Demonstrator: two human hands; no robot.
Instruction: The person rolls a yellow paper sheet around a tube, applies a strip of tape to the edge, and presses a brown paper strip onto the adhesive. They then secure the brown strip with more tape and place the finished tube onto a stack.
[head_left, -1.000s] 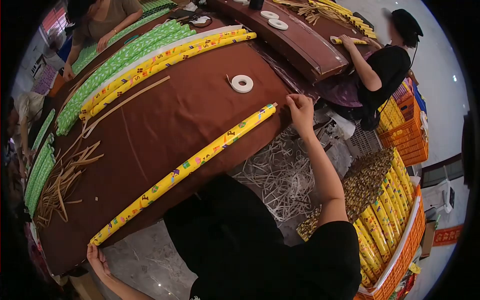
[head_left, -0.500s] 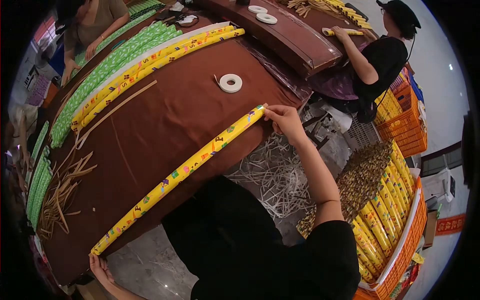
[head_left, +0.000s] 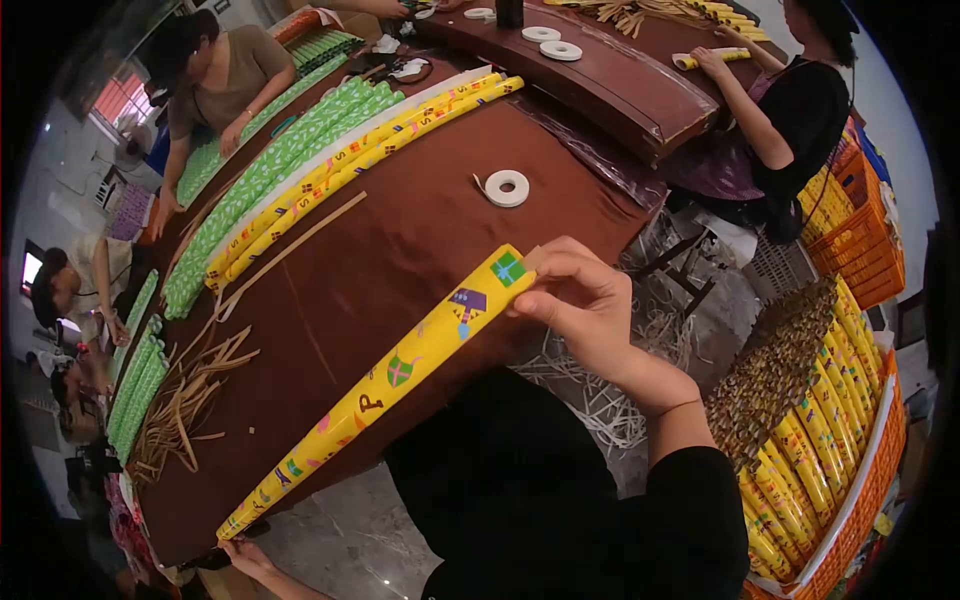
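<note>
A long yellow roll of wrapping paper (head_left: 345, 425) with colourful printed shapes slants across my front, over the near edge of the brown-covered table (head_left: 390, 250). My right hand (head_left: 585, 310) is closed around its upper end, which is raised towards me. At the far lower end, my left hand (head_left: 248, 556) grips the other tip with its fingers, partly hidden by the roll. A white roll of tape (head_left: 507, 188) lies flat on the table beyond my right hand.
Green rolls (head_left: 290, 180) and more yellow rolls (head_left: 390, 135) lie along the far side. Brown strips (head_left: 190, 405) pile up at left. An orange crate (head_left: 868, 490) of yellow rolls stands at right, near white strips on the floor (head_left: 610, 400). People (head_left: 225, 75) work around the table.
The right end of the roll has come up closer to the camera with my right hand. My left hand still holds the lower end. The view has shifted slightly.
</note>
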